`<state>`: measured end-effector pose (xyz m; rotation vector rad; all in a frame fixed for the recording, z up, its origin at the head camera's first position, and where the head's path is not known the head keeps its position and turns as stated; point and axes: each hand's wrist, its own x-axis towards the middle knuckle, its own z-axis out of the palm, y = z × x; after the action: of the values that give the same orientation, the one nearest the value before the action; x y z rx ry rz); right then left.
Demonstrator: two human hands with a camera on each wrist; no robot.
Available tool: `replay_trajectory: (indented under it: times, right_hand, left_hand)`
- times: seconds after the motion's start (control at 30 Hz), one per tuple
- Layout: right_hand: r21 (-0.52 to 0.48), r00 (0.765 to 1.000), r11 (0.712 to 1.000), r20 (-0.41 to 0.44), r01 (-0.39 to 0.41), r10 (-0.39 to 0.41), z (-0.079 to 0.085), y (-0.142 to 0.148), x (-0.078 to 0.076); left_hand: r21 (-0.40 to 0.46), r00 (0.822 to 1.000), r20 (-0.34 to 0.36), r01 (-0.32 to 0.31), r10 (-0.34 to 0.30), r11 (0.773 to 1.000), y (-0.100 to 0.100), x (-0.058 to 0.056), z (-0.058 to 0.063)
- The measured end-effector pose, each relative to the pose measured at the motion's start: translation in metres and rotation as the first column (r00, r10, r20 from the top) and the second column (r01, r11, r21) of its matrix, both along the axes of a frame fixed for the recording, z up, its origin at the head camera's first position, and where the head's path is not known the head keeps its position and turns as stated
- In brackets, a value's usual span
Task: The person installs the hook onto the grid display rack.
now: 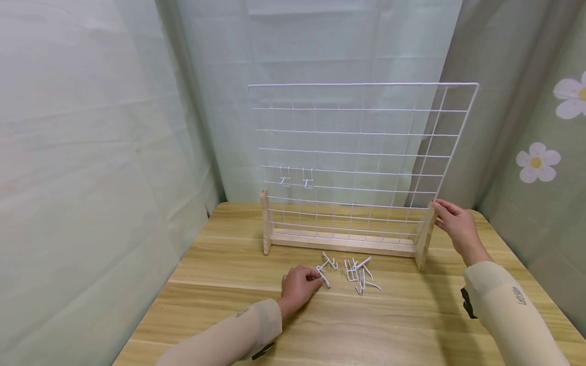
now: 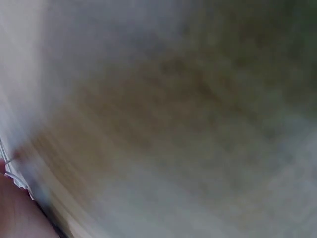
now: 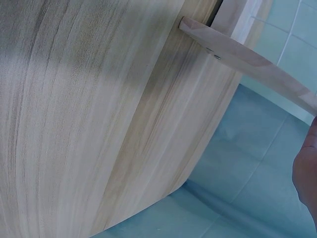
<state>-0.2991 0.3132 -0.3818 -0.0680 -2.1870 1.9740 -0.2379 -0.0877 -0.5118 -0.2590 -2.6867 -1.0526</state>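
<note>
A white wire grid panel point(image 1: 366, 154) stands upright in a wooden stand point(image 1: 343, 243) on the table. My right hand point(image 1: 458, 226) grips the top of the stand's right side post point(image 1: 427, 236); in the right wrist view, that post point(image 3: 257, 62) slants to the hand point(image 3: 306, 171) at the edge. Low in front of the stand, my left hand point(image 1: 299, 288) pinches a white metal hook point(image 1: 324, 278) at its fingertips. Beside it lies a loose pile of several white hooks point(image 1: 359, 274). Two hooks point(image 1: 308, 179) hang side by side on the grid's left part.
The wood-grain table point(image 1: 220, 284) reaches back to pale curtains point(image 1: 220, 152) behind and at both sides. Flower prints point(image 1: 537, 162) mark the right curtain. The left wrist view is mostly blurred.
</note>
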Motion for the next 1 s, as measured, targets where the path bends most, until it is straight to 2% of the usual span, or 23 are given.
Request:
replay_trajectory:
  times: [0.1, 0.23, 0.43, 0.6, 0.73, 1.0]
  right_hand:
    - [-0.001, 1.000, 1.000, -0.003, -0.007, 0.007, -0.0008, -0.0003, 0.0003]
    - [-0.058, 1.000, 0.998, -0.017, -0.014, 0.013, -0.0008, -0.0014, 0.0010]
    - [-0.042, 1.000, 0.999, -0.013, -0.008, 0.008, -0.0012, -0.0013, -0.0001]
    - [-0.051, 1.000, 0.999, -0.009, -0.012, 0.011, -0.0028, 0.0011, -0.0001]
    - [-0.054, 1.000, 0.998, -0.002, -0.010, 0.010, -0.0025, 0.0017, -0.0001]
    - [-0.051, 1.000, 0.999, -0.008, -0.008, 0.008, -0.0013, 0.0020, -0.0015]
  left_hand:
    - [-0.016, 1.000, -0.003, 0.010, -0.010, 1.000, -0.0005, 0.0034, 0.0018]
    - [-0.011, 1.000, -0.004, 0.012, -0.012, 1.000, -0.0011, 0.0062, 0.0022]
    - [-0.022, 1.000, 0.018, 0.003, -0.002, 1.000, -0.0011, 0.0037, -0.0011]
    - [-0.017, 1.000, 0.001, 0.020, -0.020, 1.000, -0.0021, 0.0024, -0.0031]
    - [0.011, 1.000, -0.007, 0.027, -0.027, 1.000, -0.0035, 0.0022, -0.0022]
    - [0.105, 0.999, 0.032, 0.027, -0.031, 0.994, -0.0056, 0.0010, 0.0044]
